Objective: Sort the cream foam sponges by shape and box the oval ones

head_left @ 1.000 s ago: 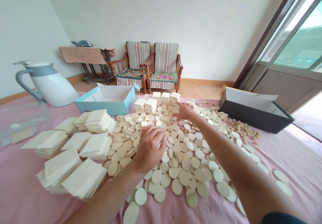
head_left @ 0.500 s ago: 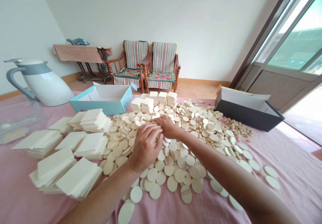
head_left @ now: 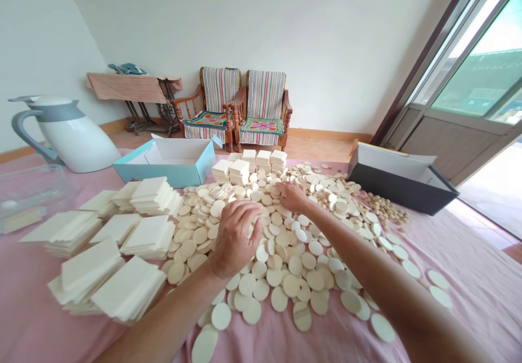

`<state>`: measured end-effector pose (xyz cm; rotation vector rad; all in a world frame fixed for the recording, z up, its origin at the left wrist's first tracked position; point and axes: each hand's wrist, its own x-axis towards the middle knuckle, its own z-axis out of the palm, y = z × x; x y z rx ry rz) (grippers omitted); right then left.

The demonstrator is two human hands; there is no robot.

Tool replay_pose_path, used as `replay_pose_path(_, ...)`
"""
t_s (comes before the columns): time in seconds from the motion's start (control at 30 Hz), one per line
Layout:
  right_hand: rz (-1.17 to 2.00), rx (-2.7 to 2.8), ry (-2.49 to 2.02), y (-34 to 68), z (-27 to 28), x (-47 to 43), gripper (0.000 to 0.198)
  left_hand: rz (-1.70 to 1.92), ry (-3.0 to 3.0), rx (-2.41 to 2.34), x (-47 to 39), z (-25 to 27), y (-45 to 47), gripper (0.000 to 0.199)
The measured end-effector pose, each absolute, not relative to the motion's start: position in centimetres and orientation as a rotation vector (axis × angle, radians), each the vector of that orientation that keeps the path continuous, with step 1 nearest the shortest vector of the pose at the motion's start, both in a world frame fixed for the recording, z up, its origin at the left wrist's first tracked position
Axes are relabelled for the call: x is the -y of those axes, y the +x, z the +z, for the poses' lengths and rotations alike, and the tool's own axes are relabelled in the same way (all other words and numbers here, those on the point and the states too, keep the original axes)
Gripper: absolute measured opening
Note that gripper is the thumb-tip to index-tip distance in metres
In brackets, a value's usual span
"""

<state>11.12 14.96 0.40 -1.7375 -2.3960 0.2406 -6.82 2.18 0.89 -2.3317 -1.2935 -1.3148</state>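
Observation:
Round pale wooden discs (head_left: 291, 285) lie in a wide heap on a pink cloth. My left hand (head_left: 236, 235) hovers low over the middle of the heap, back up, fingers curled together; whatever is under them is hidden. Farther off and to the right, my right hand (head_left: 292, 195) reaches down to the discs at the far part of the heap. Its fingers are bent and pressed together at the tips, and I cannot make out what is between them. Small wooden beads (head_left: 381, 208) sit at the heap's right edge, with a few more among the discs.
Stacks of square wooden pieces (head_left: 149, 235) stand at the left, smaller square stacks (head_left: 238, 171) at the back. A light blue box (head_left: 175, 171) and a black box (head_left: 399, 185) flank the heap. A white jug (head_left: 79, 137) and clear plastic container (head_left: 35, 186) are far left.
My right hand has moved away from my left hand, to the right and slightly farther out over the discs. My left hand has stayed nearly in place.

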Motion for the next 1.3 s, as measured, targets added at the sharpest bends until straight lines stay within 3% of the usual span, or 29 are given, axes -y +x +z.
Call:
replay_pose_path(0.17,0.3,2.398,-1.54,8.5,-0.9,-11.8,0.046,-1.328,-2.319,1.31,-2.2,0.9,-6.7,0.021)
replay_pose_path(0.47,0.527,2.363,-0.803,5.1,0.2,-8.5,0.032,-1.458,-2.255,1.291,-1.6,1.5,-6.7,0.028)
replay_pose_path(0.73,0.117,2.518,-1.531,12.1,1.3,-16.2,0.028,-1.451,-2.28,1.297,-1.8,1.5,-6.8,0.025)
replay_pose_path(1.0,0.116,2.756,-1.472,13.0,-0.1,-19.0,0.025,-1.453,-2.276,1.307,-1.8,1.4,-7.0,0.024)
replay_pose_path(1.3,0.069,2.543,-1.617,11.5,-0.5,-19.3,0.027,-1.46,-2.277,1.317,-1.9,1.4,-7.0,0.022)
